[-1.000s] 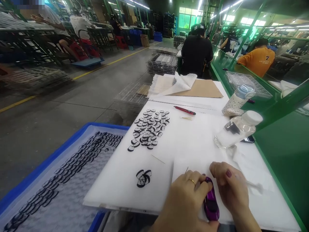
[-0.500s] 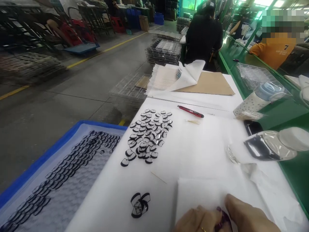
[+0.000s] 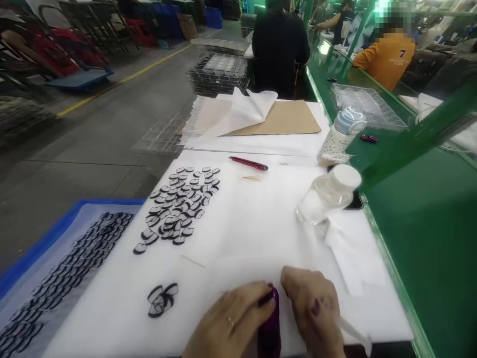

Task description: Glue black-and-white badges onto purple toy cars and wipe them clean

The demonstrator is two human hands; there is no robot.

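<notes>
Head view: far to the left of my left hand (image 3: 223,324), beyond the table edge, a blue-rimmed tray (image 3: 85,202) holds overlapping rows of black-edged clear pieces (image 3: 84,258); I judge those already laid out. Ahead and left of that hand, a loose spread of similar pieces (image 3: 182,201) lies unsorted on the white tabletop (image 3: 257,226), probably left to deal with, and a small cluster (image 3: 162,300) sits nearer, just left of my fingers. A thin stick (image 3: 193,261) lies between spread and cluster.

My left hand grips a purple toy car (image 3: 269,325), fingers over its far end. To my eye the work on it is midway, though I cannot tell what is finished. It looks glossy and deep purple, dark in places, lying lengthwise away from me, partly covered by my fingers, its near end at the bottom edge.

Just right of the car, my right hand (image 3: 315,314) is curled; whether it holds anything I cannot tell. Beyond it stands a clear bottle (image 3: 324,200) with a white cap.
</notes>
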